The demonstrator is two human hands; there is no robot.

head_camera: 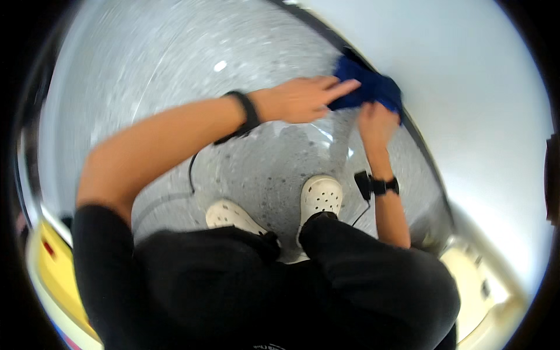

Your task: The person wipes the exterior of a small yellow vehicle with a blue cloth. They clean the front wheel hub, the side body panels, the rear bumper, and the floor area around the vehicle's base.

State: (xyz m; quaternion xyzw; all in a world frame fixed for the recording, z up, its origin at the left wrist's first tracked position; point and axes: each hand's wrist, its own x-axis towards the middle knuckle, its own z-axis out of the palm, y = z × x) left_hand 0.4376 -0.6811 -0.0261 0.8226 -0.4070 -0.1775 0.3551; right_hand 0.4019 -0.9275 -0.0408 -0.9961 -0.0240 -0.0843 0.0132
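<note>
A dark blue cloth (372, 85) lies bunched on the grey speckled floor (271, 162), against the dark strip at the foot of a white wall or panel. My right hand (379, 124) has its fingers curled into the cloth's near side. From the left, my left hand (304, 99) reaches to the cloth's edge, one finger stretched out over it. Whether the left fingers grip any of the fabric is too blurred to tell. Each wrist wears a black band with a small device, and a thin cable hangs near each.
The white upright surface (472, 109) runs along the right, with a dark base strip (422, 140). My cream clogs (321, 197) stand on the floor below my hands. A yellow container or bin (61, 267) is at lower left, and a cream plastic object (468, 284) at lower right.
</note>
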